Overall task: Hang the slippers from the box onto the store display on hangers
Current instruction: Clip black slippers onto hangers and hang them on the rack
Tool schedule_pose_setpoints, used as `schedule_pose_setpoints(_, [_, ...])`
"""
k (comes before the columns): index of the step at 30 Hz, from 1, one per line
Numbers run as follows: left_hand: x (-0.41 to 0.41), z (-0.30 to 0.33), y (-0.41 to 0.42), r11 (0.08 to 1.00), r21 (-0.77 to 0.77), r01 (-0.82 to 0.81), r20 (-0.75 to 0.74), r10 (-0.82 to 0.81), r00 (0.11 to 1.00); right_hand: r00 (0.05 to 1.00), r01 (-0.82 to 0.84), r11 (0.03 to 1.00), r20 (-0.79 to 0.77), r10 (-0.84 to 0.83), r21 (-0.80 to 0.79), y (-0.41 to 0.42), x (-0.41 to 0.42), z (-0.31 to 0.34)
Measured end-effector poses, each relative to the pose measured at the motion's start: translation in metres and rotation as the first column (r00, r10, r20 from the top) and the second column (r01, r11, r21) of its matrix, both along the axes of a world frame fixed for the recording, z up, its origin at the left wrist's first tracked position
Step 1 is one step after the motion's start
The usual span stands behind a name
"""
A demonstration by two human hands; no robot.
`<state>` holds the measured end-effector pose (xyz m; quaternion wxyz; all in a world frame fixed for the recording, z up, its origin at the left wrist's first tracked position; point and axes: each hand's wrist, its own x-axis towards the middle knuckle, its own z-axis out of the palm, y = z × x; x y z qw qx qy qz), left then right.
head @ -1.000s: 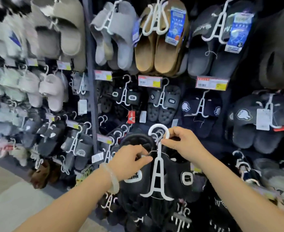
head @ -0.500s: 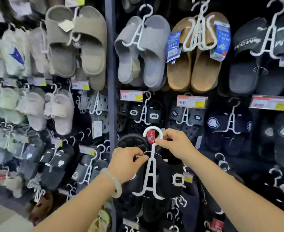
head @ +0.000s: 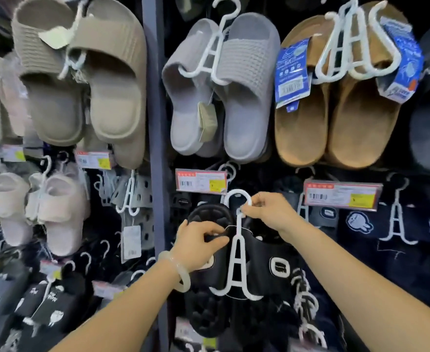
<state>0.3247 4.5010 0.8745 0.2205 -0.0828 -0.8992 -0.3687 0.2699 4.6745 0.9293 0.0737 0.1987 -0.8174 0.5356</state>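
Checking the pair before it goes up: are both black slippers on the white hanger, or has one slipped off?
Both on. The black slippers sit on either prong of the white hanger, held by the right hand and left hand.

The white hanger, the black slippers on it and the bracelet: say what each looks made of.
White hanger: likely moulded plastic, smooth, slightly glossy, with thin uniform bars.
Black slippers: probably soft foam or rubber, matte, with a thick moulded, bumpy footbed; white logo patches on the straps.
Bracelet on the left wrist: translucent pale ring, jade, glass or resin; cannot tell which.
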Motion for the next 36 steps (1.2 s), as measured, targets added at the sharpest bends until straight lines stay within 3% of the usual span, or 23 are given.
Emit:
schedule_pose_setpoints(3, [-0.026, 0.006, -0.014, 0.995, 0.099, -0.021, -0.059, 0.027, 0.998, 0.999, -0.02, 0.999, -0.032, 0.019, -0.031, -0.016, -0.026, 0.011])
schedule_pose_setpoints(8, [-0.055, 0.023, -0.027, 0.994, 0.094, -0.05, -0.176, 0.066, 0.982, 0.995, -0.075, 0.991, -0.072, 0.068, -0.107, -0.032, -0.057, 0.026])
schedule_pose_setpoints(19, [-0.081, 0.004, -0.065, 0.996, 0.088, -0.029, -0.157, 0.043, 0.987, 0.995, -0.054, 0.998, -0.085, 0.052, -0.023, -0.071, -0.08, 0.016])
schedule_pose_setpoints(21, [-0.088, 0.002, -0.066, 0.999, 0.047, -0.007, -0.148, 0.014, 0.989, 0.991, -0.029, 0.999, -0.132, 0.033, 0.032, -0.07, -0.084, 0.016])
schedule_pose_setpoints(23, [-0.099, 0.002, -0.062, 0.993, -0.108, 0.052, -0.143, -0.067, 0.988, 0.983, 0.055, 0.993, -0.181, -0.035, 0.106, -0.063, -0.09, 0.015])
schedule_pose_setpoints(26, [-0.11, 0.005, -0.054, 0.972, -0.236, 0.012, -0.141, -0.047, 0.989, 0.981, 0.183, 0.967, -0.092, -0.168, 0.176, -0.057, -0.096, 0.016])
schedule_pose_setpoints(30, [-0.119, 0.005, -0.052, 0.975, -0.22, -0.029, -0.12, 0.002, 0.993, 0.942, 0.323, 0.767, -0.265, -0.205, 0.555, -0.061, -0.089, 0.016])
schedule_pose_setpoints(32, [-0.123, 0.004, -0.053, 0.971, -0.238, -0.031, -0.106, 0.006, 0.994, 0.909, 0.406, 0.723, -0.33, -0.255, 0.559, -0.065, -0.089, 0.006])
schedule_pose_setpoints(34, [-0.124, 0.004, -0.054, 0.966, -0.26, -0.014, -0.091, -0.01, 0.996, 0.881, 0.433, 0.776, -0.396, -0.258, 0.458, -0.069, -0.088, -0.004])
schedule_pose_setpoints(36, [-0.122, 0.003, -0.055, 0.96, -0.281, 0.002, -0.077, -0.025, 0.997, 0.89, 0.412, 0.77, -0.396, -0.227, 0.487, -0.067, -0.089, -0.015])
